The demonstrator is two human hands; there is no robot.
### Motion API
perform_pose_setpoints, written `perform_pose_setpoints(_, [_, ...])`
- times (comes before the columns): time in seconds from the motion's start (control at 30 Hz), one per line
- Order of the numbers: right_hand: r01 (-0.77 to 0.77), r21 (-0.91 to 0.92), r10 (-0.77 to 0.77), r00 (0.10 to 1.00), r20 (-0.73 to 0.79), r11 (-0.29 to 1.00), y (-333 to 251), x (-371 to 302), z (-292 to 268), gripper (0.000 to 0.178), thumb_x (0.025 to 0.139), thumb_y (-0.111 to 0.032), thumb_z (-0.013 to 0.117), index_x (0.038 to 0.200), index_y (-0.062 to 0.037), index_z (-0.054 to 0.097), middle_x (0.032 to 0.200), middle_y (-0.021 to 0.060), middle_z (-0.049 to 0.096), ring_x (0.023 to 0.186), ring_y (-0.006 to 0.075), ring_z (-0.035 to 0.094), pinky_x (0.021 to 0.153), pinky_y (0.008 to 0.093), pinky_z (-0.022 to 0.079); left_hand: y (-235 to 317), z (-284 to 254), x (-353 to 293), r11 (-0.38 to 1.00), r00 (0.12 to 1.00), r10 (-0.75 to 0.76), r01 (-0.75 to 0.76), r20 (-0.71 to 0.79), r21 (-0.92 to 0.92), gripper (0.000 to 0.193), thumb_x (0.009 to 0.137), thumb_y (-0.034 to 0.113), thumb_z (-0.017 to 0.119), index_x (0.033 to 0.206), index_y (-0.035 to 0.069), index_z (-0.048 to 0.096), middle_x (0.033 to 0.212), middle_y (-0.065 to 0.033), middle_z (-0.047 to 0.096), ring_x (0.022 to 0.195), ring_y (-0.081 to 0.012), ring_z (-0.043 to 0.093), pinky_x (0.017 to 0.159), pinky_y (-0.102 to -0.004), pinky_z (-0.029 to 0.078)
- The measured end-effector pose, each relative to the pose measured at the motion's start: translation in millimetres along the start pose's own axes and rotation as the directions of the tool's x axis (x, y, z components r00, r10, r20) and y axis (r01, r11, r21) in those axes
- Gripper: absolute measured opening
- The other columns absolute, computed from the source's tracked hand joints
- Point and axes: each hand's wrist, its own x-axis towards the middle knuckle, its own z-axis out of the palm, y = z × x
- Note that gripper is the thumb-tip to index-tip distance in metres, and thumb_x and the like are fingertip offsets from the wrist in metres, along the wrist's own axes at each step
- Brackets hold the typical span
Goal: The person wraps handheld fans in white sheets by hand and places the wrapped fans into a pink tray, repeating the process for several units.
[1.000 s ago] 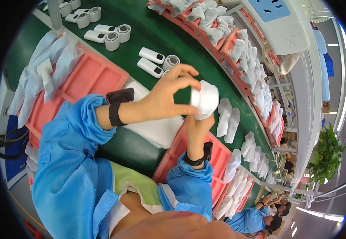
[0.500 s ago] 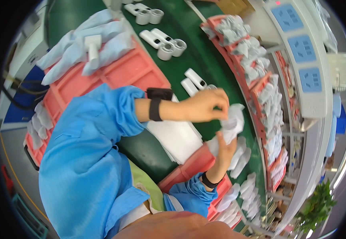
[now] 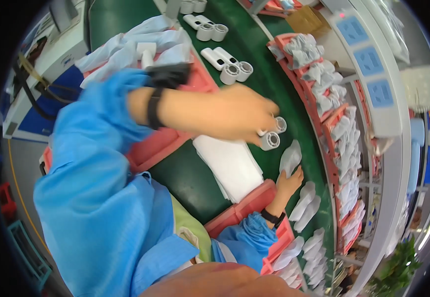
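My left hand (image 3: 229, 113), smeared by motion, reaches over a pair of white hair-dryer-shaped bodies (image 3: 270, 141) on the green table. Their round ends show beyond the fingers. The hand covers their handles, and whether it grips one is hidden. Between the thumb and fingers of my right hand (image 3: 290, 184) is the lower end of a body wrapped in a thin white sleeve (image 3: 290, 156). Two more wrapped bodies (image 3: 305, 208) lie beside that hand. Under my left forearm lies a stack of flat white sleeves (image 3: 232, 168).
More white bodies (image 3: 229, 73) stand in pairs farther up the green table (image 3: 259, 69). Pink trays (image 3: 306, 94) of wrapped pieces line the far side, below a panel of blue sockets (image 3: 365, 62). Another pink tray (image 3: 242, 205) sits near my right forearm, and one (image 3: 202, 74) is behind my left.
Both hands were together on a white sleeve. My left hand has left it and come over the pair of bodies, while my right hand now has the wrapped body low at the table. The view has shifted.
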Motion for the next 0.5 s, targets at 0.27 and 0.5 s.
perform_pose_setpoints(0.27, [-0.005,0.067,0.002,0.999,0.045,0.998,38,58,-48,0.057,0.075,-0.017,0.073,0.126,-0.0001,0.055,0.131,0.0261,0.05,0.118,0.043,0.049,0.101,0.0463,0.041,-19,-7,-124,0.629,0.734,-0.669,0.643,-0.118,0.437,0.035,0.068,0.014,0.075,0.099,0.008,0.059,0.113,-0.012,0.057,0.092,-0.0346,0.062,0.07,-0.0434,0.051])
perform_pose_setpoints(0.5, [0.155,0.297,-0.105,0.978,-0.178,0.942,38,67,-95,0.051,0.077,-0.013,0.073,0.125,-0.0034,0.057,0.131,0.0215,0.051,0.117,0.0362,0.053,0.094,0.0414,0.047,2,-37,-57,0.74,0.751,-0.563,0.644,-0.344,0.195,0.016,0.081,0.011,0.068,0.093,0.006,0.059,0.097,-0.0094,0.064,0.074,-0.022,0.063,0.06,-0.034,0.048])
